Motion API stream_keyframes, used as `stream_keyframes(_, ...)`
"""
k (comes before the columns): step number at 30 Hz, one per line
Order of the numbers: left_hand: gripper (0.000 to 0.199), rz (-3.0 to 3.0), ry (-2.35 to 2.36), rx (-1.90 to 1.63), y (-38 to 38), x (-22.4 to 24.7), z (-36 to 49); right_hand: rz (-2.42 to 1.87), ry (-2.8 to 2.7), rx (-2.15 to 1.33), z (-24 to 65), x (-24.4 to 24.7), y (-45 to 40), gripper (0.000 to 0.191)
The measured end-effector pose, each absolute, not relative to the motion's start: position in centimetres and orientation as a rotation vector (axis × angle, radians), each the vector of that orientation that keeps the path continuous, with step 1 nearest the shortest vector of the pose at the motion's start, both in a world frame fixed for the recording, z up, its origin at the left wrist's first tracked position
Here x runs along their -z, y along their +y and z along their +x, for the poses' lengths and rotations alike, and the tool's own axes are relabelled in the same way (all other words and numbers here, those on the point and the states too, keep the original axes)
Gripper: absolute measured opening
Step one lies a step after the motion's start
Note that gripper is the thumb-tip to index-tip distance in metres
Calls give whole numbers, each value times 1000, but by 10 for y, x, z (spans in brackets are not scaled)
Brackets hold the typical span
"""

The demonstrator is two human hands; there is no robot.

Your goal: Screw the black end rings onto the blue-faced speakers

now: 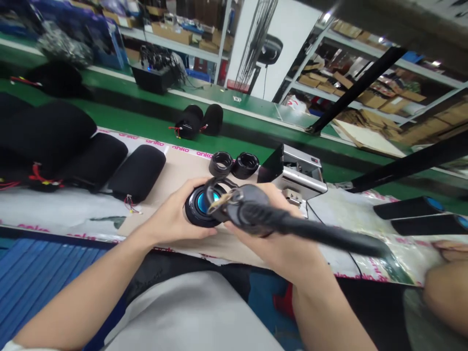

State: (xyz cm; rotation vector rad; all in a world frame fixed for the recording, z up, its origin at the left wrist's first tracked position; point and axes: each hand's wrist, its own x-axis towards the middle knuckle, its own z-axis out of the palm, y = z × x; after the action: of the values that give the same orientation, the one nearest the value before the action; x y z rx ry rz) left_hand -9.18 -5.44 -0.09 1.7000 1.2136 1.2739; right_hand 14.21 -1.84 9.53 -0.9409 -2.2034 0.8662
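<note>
My left hand [175, 212] is wrapped round a black cylinder [193, 214] with a bright blue inside, standing on the brown board [175, 170]. In my right hand [274, 239] is a black handheld tool [252, 207] with a thick dark cable trailing to the right. The tool's ringed front end hangs over the cylinder's open top and partly hides it. Just behind my hands, two black rings [221, 163] stand side by side. To their right sits a silver and black machine [302, 170].
Black fabric-covered cylinders [139, 173] with red wires lie at the left, and two more [214, 119] stand on the green bench. Two blue-ended black tubes [409, 209] lie at the right, near another person's arm [448, 287]. Loaded shelves [183, 44] stand behind.
</note>
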Motion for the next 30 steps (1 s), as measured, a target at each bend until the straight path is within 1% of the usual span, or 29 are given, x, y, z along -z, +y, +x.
stream_keyframes(2,107,1674,1230,-1262,-56,4,-92,-862,-2290,-823,130,-97,-15,31)
stream_keyframes(4,115,1636,1258,-1247,-58,7,-92,-871,-2376,-781,123,-95,-13,41)
stream_keyframes(5,118,1614,1257,-1250,-59,8,-91,-885,-2419,-772,122,-94,-12,42)
stream_keyframes(7,124,1582,1221,-1273,-59,8,-89,-907,-2454,-810,123,-94,-10,37)
stream_keyframes(9,130,1559,1152,-1321,-58,8,-87,-934,-2364,-899,127,-95,-5,35)
stream_keyframes(10,131,1551,1120,-1348,-57,7,-86,-954,-2283,-951,130,-95,-2,39)
stream_keyframes(13,128,1532,1069,-1391,-55,5,-84,-975,-2129,-1135,134,-92,12,65)
stream_keyframes(14,127,1526,1068,-1392,-55,4,-84,-966,-2128,-1200,134,-89,17,71)
stream_keyframes(16,126,1517,1073,-1388,-55,3,-83,-940,-2150,-1290,132,-82,24,77)
stream_keyframes(24,130,1499,1055,-1376,-56,-1,-83,-912,-2019,-1386,131,-69,20,76)
stream_keyframes(27,130,1504,1038,-1402,-55,-1,-83,-929,-2084,-1390,133,-71,21,70)
stream_keyframes(30,130,1519,1028,-1420,-54,-1,-82,-944,-2143,-1401,134,-74,25,71)
